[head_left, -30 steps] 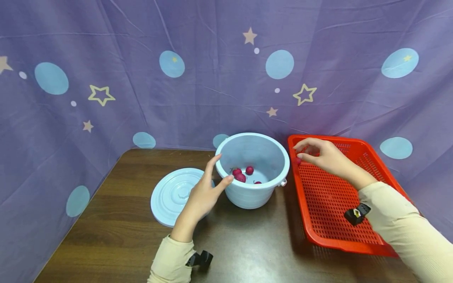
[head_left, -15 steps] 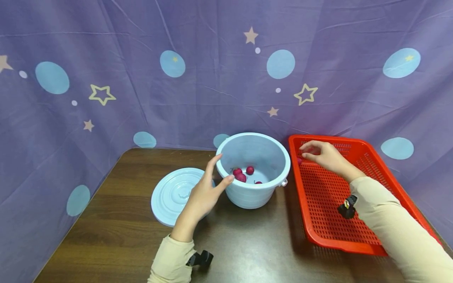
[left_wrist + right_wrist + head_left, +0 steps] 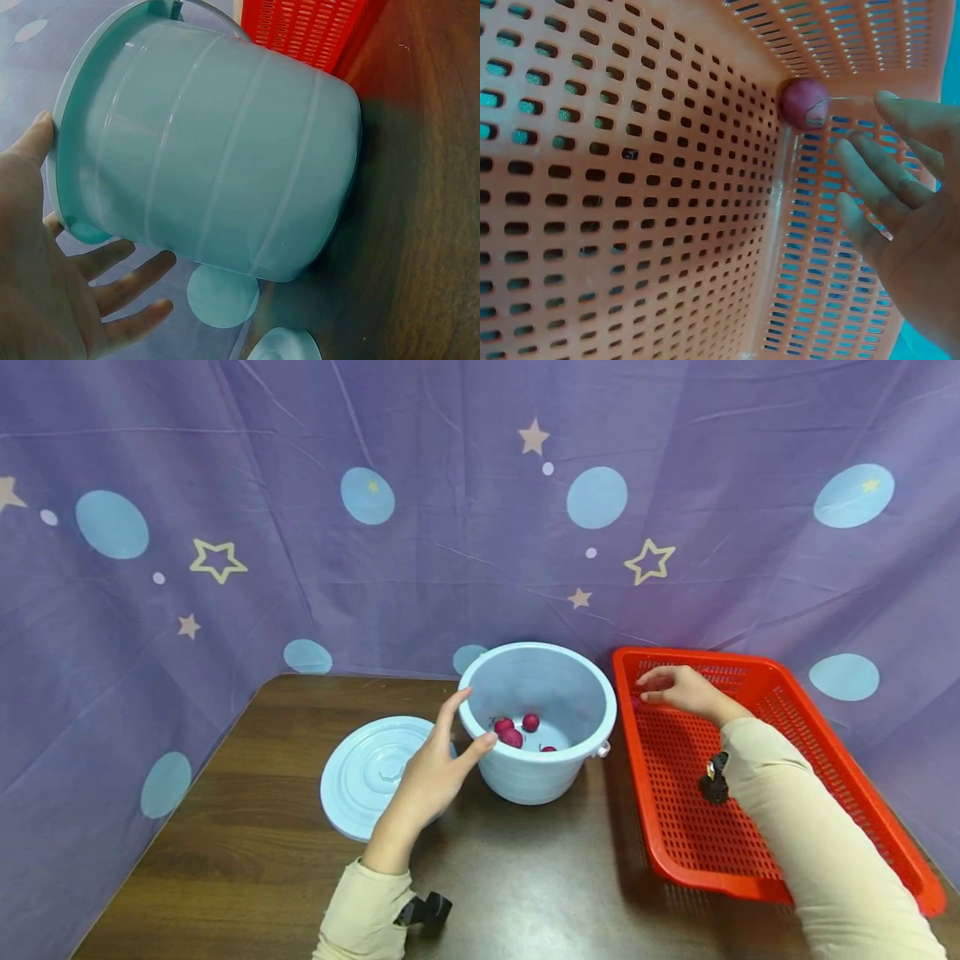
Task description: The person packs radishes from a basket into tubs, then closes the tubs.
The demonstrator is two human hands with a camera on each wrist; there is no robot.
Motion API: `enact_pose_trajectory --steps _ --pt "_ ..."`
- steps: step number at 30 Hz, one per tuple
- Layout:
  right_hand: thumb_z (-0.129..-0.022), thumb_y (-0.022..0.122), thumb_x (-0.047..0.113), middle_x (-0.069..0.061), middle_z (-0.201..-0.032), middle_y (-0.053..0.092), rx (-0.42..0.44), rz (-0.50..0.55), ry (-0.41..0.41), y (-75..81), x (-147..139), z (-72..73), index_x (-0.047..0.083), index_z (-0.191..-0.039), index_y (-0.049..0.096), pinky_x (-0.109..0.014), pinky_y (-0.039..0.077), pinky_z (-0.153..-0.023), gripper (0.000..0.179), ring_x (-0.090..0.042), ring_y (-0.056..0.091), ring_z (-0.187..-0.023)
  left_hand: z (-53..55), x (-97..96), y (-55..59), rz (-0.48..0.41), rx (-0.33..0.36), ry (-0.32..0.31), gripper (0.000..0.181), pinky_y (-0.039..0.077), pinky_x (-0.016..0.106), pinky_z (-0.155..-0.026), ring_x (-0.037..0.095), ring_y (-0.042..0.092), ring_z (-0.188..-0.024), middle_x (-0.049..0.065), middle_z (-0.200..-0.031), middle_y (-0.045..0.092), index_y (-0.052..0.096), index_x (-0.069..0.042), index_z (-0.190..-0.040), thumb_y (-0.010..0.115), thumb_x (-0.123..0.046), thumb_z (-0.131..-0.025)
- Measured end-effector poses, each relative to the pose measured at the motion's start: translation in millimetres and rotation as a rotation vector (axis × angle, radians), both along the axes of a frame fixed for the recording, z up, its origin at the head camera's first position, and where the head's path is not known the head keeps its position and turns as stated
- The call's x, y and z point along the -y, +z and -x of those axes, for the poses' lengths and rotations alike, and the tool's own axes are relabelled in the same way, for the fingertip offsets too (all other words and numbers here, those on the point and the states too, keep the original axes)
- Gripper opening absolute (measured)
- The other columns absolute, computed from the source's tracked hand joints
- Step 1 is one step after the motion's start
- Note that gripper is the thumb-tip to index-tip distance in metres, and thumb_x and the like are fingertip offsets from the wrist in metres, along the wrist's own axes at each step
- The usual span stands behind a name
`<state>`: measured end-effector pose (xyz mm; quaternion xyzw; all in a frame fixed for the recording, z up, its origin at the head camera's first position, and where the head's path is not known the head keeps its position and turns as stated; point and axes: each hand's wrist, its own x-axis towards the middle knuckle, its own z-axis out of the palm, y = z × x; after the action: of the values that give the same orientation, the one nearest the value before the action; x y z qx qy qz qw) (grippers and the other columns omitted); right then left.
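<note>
In the head view, my left hand [image 3: 433, 770] rests thumb and index finger at the near left rim of a light blue bucket [image 3: 528, 777]. The left wrist view shows its other fingers spread loosely beside the bucket wall. Several small red radishes [image 3: 512, 737] lie in the bucket. My right hand [image 3: 686, 692] is inside the red plastic basket [image 3: 651, 835], near its far left corner. There, in the right wrist view, one radish [image 3: 804, 103] with a thin root sits in the corner. The right fingers [image 3: 874, 180] are spread and apart from the radish body.
A round light blue lid [image 3: 367, 768] lies on the brown wooden table [image 3: 225, 827], left of the bucket and partly behind my left hand. The basket stands right of the bucket. A purple curtain [image 3: 420, 585] with stars and dots hangs behind the table.
My right hand has shifted slightly right and then lower into the basket, and its forearm has swung left. The left hand and the bucket look unchanged.
</note>
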<state>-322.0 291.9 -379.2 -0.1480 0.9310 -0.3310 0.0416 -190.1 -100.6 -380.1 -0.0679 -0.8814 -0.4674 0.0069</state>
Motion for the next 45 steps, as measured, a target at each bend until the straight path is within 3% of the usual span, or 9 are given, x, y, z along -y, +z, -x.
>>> enact_pose_trajectory --steps 5,9,21,26,34,37,45 --pt "-0.090 0.069 0.006 -0.026 -0.107 0.068 0.030 0.010 -0.021 -7.7 1.2 2.6 -0.008 -0.113 0.066 -0.037 0.049 -0.078 0.027 -0.034 0.064 -0.096 0.0 0.1 0.1 0.004 -0.003 -0.001 0.073 0.041 0.065 -0.092 0.040 0.052 -0.123 0.009 -0.151 0.042 0.017 -0.057 -0.149 0.051 -0.074 -0.088" --pt "-0.089 0.070 0.004 -0.024 -0.100 0.070 0.034 0.007 -0.022 -14.7 4.5 3.7 -0.011 -0.110 0.066 -0.034 0.050 -0.075 0.026 -0.027 0.064 -0.087 0.3 -0.2 -0.5 0.005 -0.008 -0.004 0.072 0.040 0.066 -0.092 0.042 0.051 -0.125 0.007 -0.155 0.037 0.017 -0.056 -0.150 0.053 -0.071 -0.089" --pt "-0.084 0.071 0.010 -0.021 -0.092 0.068 -0.043 -0.050 -0.057 -36.9 9.9 9.1 -0.007 -0.107 0.065 -0.045 0.050 -0.079 0.030 -0.032 0.064 -0.085 0.2 0.0 -0.7 0.014 -0.013 0.001 0.071 0.042 0.065 -0.091 0.042 0.053 -0.122 0.008 -0.153 0.039 0.017 -0.056 -0.150 0.054 -0.068 -0.091" --pt "-0.086 0.068 0.007 -0.024 -0.097 0.067 -0.040 -0.098 -0.097 -38.4 15.3 8.9 -0.006 -0.110 0.063 -0.051 0.049 -0.085 0.028 -0.037 0.063 -0.091 0.3 0.3 -0.1 0.018 -0.012 -0.001 0.071 0.042 0.065 -0.090 0.042 0.054 -0.120 0.009 -0.150 0.043 0.016 -0.057 -0.150 0.053 -0.070 -0.090" --pt "-0.079 0.068 0.002 -0.019 -0.088 0.066 -0.073 -0.103 -0.087 -39.1 14.3 9.9 -0.004 -0.102 0.060 -0.049 0.049 -0.078 0.024 -0.035 0.062 -0.084 0.6 0.4 -0.5 0.015 -0.014 -0.001 0.075 0.043 0.063 -0.089 0.040 0.056 -0.118 0.010 -0.144 0.049 0.017 -0.056 -0.150 0.051 -0.075 -0.087" --pt "-0.080 0.068 0.002 -0.017 -0.087 0.065 -0.066 -0.085 -0.074 -37.2 12.9 9.7 -0.003 -0.103 0.059 -0.045 0.048 -0.076 0.025 -0.033 0.061 -0.084 0.7 0.3 -0.7 0.015 -0.015 -0.003 0.075 0.044 0.062 -0.088 0.040 0.058 -0.115 0.010 -0.139 0.052 0.017 -0.056 -0.150 0.051 -0.076 -0.087" --pt "-0.084 0.072 0.002 -0.016 -0.087 0.065 -0.017 0.016 0.004 -21.9 9.1 1.9 -0.005 -0.107 0.056 -0.034 0.045 -0.069 0.029 -0.025 0.058 -0.081 1.0 0.3 -1.2 0.019 -0.016 -0.003 0.074 0.044 0.063 -0.087 0.039 0.057 -0.117 0.010 -0.144 0.049 0.015 -0.058 -0.149 0.050 -0.077 -0.087"
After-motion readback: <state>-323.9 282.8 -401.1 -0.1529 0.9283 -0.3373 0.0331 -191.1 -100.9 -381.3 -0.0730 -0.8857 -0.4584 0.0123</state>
